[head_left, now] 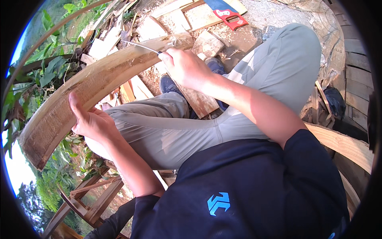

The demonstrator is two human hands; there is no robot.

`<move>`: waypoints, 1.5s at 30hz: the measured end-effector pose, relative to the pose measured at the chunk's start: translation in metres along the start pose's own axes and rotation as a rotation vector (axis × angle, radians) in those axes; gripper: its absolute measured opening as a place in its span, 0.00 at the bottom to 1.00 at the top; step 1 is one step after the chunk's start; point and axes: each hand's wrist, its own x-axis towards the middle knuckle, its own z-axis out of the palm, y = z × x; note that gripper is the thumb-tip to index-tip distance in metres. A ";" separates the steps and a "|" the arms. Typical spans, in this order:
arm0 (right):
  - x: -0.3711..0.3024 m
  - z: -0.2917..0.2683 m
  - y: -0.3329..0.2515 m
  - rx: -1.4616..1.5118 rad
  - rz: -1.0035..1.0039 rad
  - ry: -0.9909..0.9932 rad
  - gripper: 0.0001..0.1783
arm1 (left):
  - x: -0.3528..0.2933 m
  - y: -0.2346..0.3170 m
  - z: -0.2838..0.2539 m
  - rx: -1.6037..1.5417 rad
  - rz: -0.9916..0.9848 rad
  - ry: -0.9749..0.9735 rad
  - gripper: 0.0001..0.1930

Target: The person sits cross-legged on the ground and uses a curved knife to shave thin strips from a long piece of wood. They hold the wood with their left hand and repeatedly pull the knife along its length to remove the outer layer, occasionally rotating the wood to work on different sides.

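Plank (pixel 103 75), pale, long and curved, was held slantwise beyond the person's left knee, its left end low and its right end out past the feet. The left hand (pixel 94 124) gripped the plank's near edge toward that left end, thumb laid flat on the face; its other fingers were mostly hidden. The right hand (pixel 186 69) was closed around the dark handle of a knife (pixel 139 46), just on the near side of the plank's right end. The thin blade pointed left across the plank; whether its edge touched the wood could not be told.

Past the plank's right end lay a saw (pixel 227 16) with a red handle and blue blade, on loose boards (pixel 175 24). A block (pixel 207 44) sat just beside that same end. Between the plank and the person's body were the grey trousers (pixel 155 129) and dark shoes (pixel 171 85), with another board (pixel 201 101) on the ground between the feet. Green leaves (pixel 49 73) grew on the plank's far left side, and a wooden frame (pixel 99 203) stood below its left end.
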 end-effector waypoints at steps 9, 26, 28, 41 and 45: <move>0.003 0.008 0.006 0.061 -0.034 0.092 0.19 | 0.007 0.001 0.000 -0.003 -0.032 -0.014 0.20; 0.021 -0.002 0.053 0.082 0.383 -0.001 0.26 | 0.009 -0.002 0.006 0.006 0.021 0.002 0.22; 0.012 0.011 0.034 -0.021 0.091 0.072 0.22 | 0.010 0.000 0.001 0.021 0.004 -0.038 0.23; -0.011 0.035 0.036 0.071 0.026 0.098 0.18 | 0.004 0.000 0.009 0.062 0.011 0.013 0.26; 0.008 0.020 0.066 -0.053 0.442 -0.067 0.24 | 0.003 0.000 0.010 0.136 -0.032 0.132 0.27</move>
